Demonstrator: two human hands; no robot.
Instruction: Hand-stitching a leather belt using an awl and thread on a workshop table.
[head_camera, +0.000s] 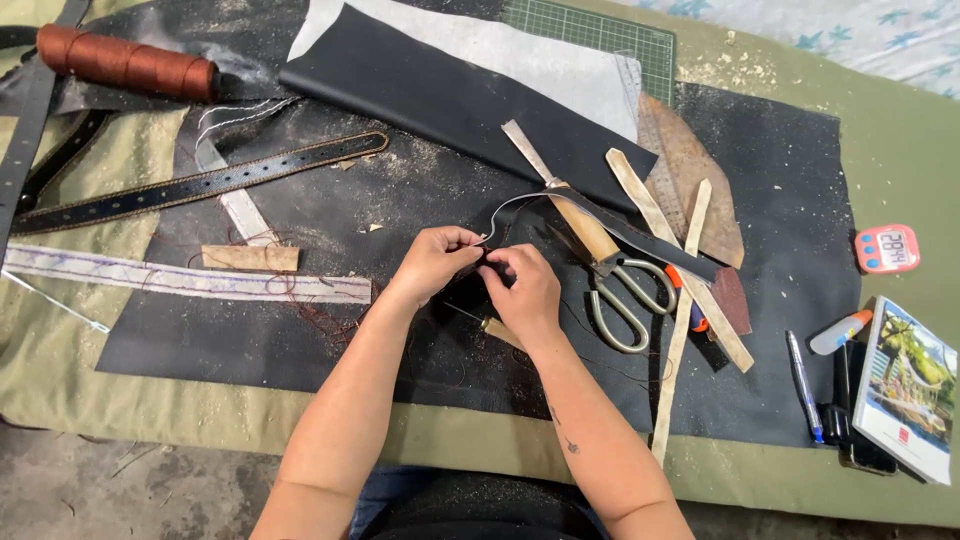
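Note:
My left hand (432, 262) and my right hand (527, 290) meet over the middle of a black mat (250, 340), both pinching one end of a narrow black leather strap (600, 215). The strap curves up from my fingers and runs right across the mat, over a wooden-handled knife (565, 200). Just under my right hand lies an awl with a wooden handle (497, 331). Thin dark red thread trails on the mat near my wrists.
Metal scissors (630, 295) lie right of my hands among pale leather strips (685, 310). A stitched black belt (200, 185), a rust-coloured thread spool (125, 62) and folded black leather (450, 100) lie behind. A pink timer (886, 248), pen (803, 385) and booklet (908, 385) sit right.

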